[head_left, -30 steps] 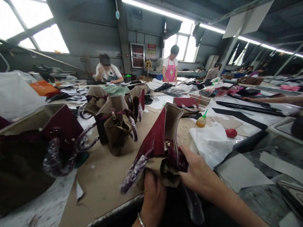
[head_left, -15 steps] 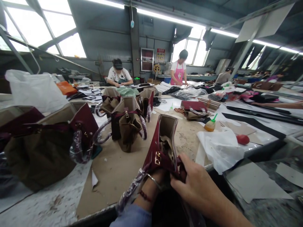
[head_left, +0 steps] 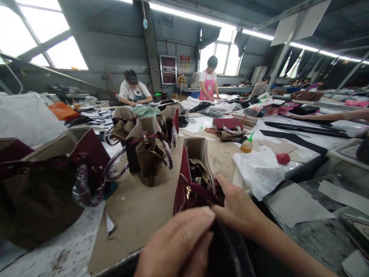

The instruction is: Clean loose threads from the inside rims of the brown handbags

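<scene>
A maroon handbag (head_left: 180, 192) with a beige lining and a gold clasp stands upright at the table's front edge, its top gaping. My right hand (head_left: 238, 206) is closed around the bag's near right side, thumb toward me. Just in front of the bag is my left hand (head_left: 175, 240), its fingers bent and pressed together by the bag's near edge. Whatever those fingers hold, if anything, is hidden. A plastic-wrapped handle (head_left: 235, 246) hangs below my right hand.
More bags stand on the left: a large brown and maroon bag (head_left: 43, 192) and a smaller bag (head_left: 150, 154). Right of the held bag are a glue bottle (head_left: 247, 144), white plastic sheeting (head_left: 259, 167) and a red object (head_left: 283, 158). Co-workers stand across the table.
My left hand has come out from beneath the clasp and risen in front of the bag. My right hand keeps its hold. The view has turned slightly right.
</scene>
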{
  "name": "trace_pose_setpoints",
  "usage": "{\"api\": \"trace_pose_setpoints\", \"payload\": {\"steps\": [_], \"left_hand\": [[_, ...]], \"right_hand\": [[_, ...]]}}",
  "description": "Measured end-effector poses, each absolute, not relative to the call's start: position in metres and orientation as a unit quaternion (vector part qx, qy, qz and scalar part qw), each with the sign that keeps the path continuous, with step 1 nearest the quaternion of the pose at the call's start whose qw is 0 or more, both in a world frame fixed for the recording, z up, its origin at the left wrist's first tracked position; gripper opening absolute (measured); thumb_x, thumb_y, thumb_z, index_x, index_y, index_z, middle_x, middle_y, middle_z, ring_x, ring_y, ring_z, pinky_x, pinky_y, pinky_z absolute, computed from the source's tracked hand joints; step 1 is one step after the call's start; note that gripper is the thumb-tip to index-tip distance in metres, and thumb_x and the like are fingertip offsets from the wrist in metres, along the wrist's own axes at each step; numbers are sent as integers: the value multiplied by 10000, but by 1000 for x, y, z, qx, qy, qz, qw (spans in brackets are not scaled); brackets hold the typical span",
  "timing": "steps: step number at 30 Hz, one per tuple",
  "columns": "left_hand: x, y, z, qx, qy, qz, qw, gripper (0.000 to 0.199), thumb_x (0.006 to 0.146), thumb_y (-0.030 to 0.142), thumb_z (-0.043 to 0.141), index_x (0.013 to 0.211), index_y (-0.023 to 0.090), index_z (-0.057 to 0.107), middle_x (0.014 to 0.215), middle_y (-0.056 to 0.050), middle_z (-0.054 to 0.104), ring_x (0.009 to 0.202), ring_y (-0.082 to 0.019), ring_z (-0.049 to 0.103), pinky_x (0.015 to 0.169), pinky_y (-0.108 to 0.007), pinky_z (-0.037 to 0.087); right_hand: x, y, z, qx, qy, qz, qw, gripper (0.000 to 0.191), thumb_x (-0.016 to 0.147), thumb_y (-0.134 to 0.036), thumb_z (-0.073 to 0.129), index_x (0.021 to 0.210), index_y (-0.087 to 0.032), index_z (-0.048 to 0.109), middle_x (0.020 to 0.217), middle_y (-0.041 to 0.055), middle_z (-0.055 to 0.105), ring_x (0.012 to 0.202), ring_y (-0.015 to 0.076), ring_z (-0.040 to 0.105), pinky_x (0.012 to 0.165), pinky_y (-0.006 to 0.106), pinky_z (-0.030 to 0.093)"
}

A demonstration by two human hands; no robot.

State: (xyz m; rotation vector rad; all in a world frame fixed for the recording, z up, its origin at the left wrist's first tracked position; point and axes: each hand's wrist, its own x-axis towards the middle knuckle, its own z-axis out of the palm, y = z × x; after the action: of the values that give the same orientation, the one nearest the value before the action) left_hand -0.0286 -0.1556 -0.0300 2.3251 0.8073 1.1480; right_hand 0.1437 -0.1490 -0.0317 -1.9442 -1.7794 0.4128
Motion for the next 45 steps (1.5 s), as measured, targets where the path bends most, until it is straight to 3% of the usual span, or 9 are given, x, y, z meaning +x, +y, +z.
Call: {"api": "trace_pose_setpoints", "payload": {"steps": [4, 9, 14, 19, 22, 24, 37, 42, 45], "left_hand": [[-16, -95, 13, 860, 265, 402, 168, 175, 797, 186, 462, 919, 161, 585, 984, -42, 598, 926, -134, 541, 849, -240, 429], [4, -55, 22, 956, 227, 172, 70, 166, 789, 240, 463, 840, 164, 602, 810, -31, 603, 767, -142, 558, 709, -247, 440], [-2, -63, 37, 964, 264, 33, -11, 232, 744, 349, 505, 629, 161, 577, 619, -28, 588, 597, -156, 562, 543, -223, 412], [4, -63, 40, 949, 314, 43, 0, 179, 717, 226, 533, 872, 139, 551, 647, -47, 619, 580, -200, 597, 480, -235, 416], [10, -58, 36, 949, 315, -1, -22, 91, 705, 150, 510, 719, 138, 599, 635, -81, 631, 604, -245, 610, 517, -284, 442], [12, -55, 32, 952, 304, -16, -33, 155, 705, 113, 474, 638, 147, 609, 607, -78, 622, 589, -239, 604, 530, -294, 443], [-1, -42, 31, 951, 293, 87, -45, 229, 782, 167, 386, 622, 173, 549, 793, -46, 501, 776, -183, 410, 709, -352, 347], [3, -30, 28, 957, 277, 83, -33, 230, 802, 212, 369, 671, 179, 556, 789, -39, 533, 788, -185, 412, 721, -368, 317], [6, -28, 32, 958, 274, 76, -36, 213, 797, 219, 388, 693, 173, 567, 803, -47, 547, 792, -185, 425, 724, -365, 314]], "right_hand": [[147, -156, -26, -675, -675, 179, 239, 234, 630, -197, 519, 846, -194, 429, 704, 2, 548, 639, 172, 519, 553, 243, 335], [156, -168, -20, -687, -675, 174, 204, 264, 594, -145, 474, 851, -203, 457, 760, 9, 555, 689, 184, 527, 605, 270, 371], [164, -172, -27, -683, -674, 143, 243, 539, 634, -115, 428, 1155, -233, 363, 1065, 50, 532, 958, 203, 507, 796, 307, 381], [164, -168, -31, -676, -677, 154, 245, 483, 646, -120, 432, 1112, -242, 395, 1033, 41, 545, 932, 205, 523, 771, 300, 406], [163, -165, -30, -670, -683, 162, 241, 480, 640, -108, 434, 1095, -257, 397, 992, 22, 553, 885, 194, 536, 739, 287, 416], [163, -165, -30, -668, -685, 164, 240, 473, 647, -103, 429, 1091, -263, 397, 978, 15, 556, 861, 191, 543, 725, 283, 418], [170, -160, -37, -642, -699, 167, 269, 527, 660, -46, 386, 1159, -213, 365, 956, 36, 565, 864, 174, 549, 757, 267, 435], [176, -163, -30, -605, -753, 29, 256, 612, 665, -100, 426, 1260, -148, 291, 1210, 102, 438, 1126, 212, 396, 924, 351, 374], [171, -171, -18, -545, -785, -96, 279, 522, 702, -117, 445, 1219, -120, 371, 1192, 117, 466, 1107, 212, 422, 888, 312, 412]]}}
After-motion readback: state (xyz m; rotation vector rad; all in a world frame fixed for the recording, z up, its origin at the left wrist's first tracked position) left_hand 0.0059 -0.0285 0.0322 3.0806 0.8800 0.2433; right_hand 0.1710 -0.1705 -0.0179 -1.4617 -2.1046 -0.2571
